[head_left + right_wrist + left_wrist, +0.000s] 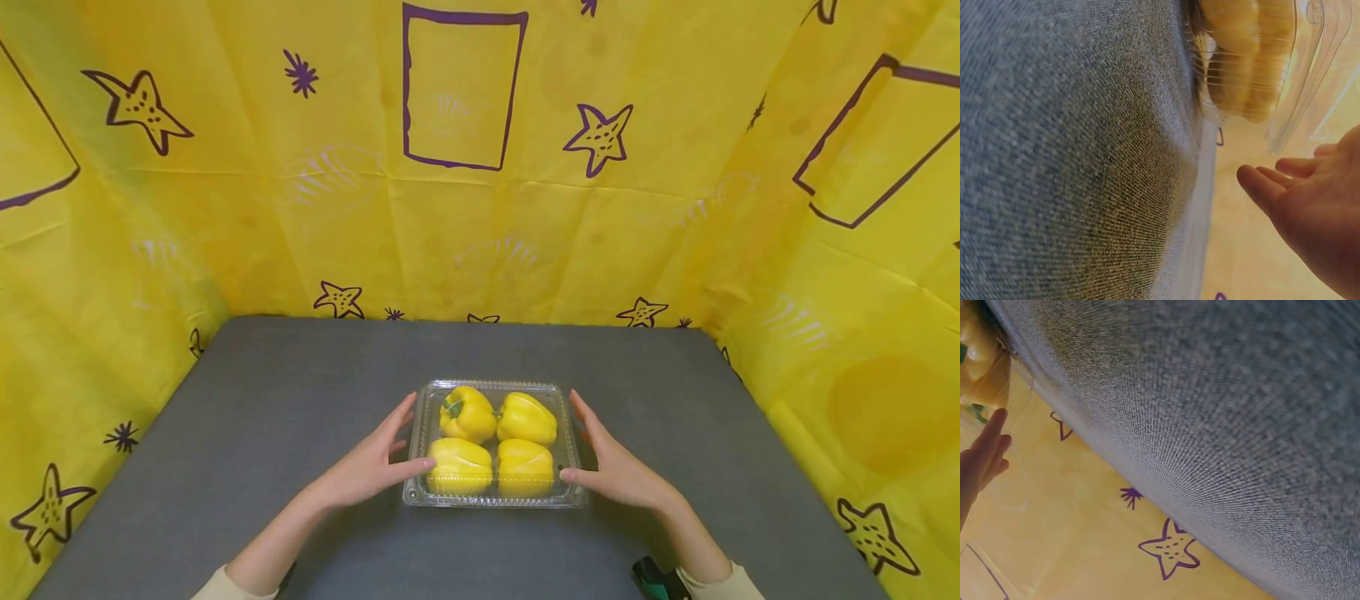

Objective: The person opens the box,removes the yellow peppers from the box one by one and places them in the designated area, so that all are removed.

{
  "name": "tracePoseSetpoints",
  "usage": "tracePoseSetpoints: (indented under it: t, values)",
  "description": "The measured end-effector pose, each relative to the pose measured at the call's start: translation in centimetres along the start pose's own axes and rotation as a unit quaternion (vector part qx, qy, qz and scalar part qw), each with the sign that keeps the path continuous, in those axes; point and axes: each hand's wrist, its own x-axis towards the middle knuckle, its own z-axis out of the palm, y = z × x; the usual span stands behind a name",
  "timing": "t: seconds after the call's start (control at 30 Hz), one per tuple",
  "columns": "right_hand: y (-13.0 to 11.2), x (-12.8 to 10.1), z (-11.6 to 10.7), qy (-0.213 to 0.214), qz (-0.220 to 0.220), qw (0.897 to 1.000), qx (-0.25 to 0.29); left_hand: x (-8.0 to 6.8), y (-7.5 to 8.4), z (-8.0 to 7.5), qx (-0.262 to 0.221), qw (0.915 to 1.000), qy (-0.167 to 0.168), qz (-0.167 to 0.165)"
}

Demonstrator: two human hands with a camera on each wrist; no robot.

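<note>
Head view showed a clear plastic box (493, 492) in the middle of a grey table (262, 392), its lid down over four yellow peppers (495, 442) packed two by two. Left hand (371, 467) lay just beside the box's left wall, fingers straight and loosely spread, the thumb tip at or touching the near left corner; it gripped nothing. Right hand (611, 467) mirrored it on the right side, fingers straight, thumb close to the near right corner, also holding nothing. Right wrist view showed a gap between the open palm (1322, 212) and the ribbed wall of the box (1247, 81), so contact on that side was not made. Judging by this, the box was framed by both hands but not yet gripped or lifted. Yellow cloth (465, 208) with purple stars hung around the table
</note>
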Motion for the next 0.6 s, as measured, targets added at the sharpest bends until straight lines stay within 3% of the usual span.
tracePoseSetpoints:
  t: [0.2,0.4,0.6]
  values:
    - [-0.2,-0.2,0.2,-0.018,-0.021,0.999,-0.036,-0.2,-0.1,0.4,0.026,0.9988,-0.021,0.037]
    - [-0.2,-0.3,0.6,-0.013,-0.026,0.998,-0.047,-0.4,-0.1,0.7,0.042,0.9983,-0.027,0.032]
    - [-0.2,-0.2,0.9,-0.013,-0.043,0.998,-0.054,-0.6,-0.2,1.1,0.070,0.9959,-0.021,0.054]
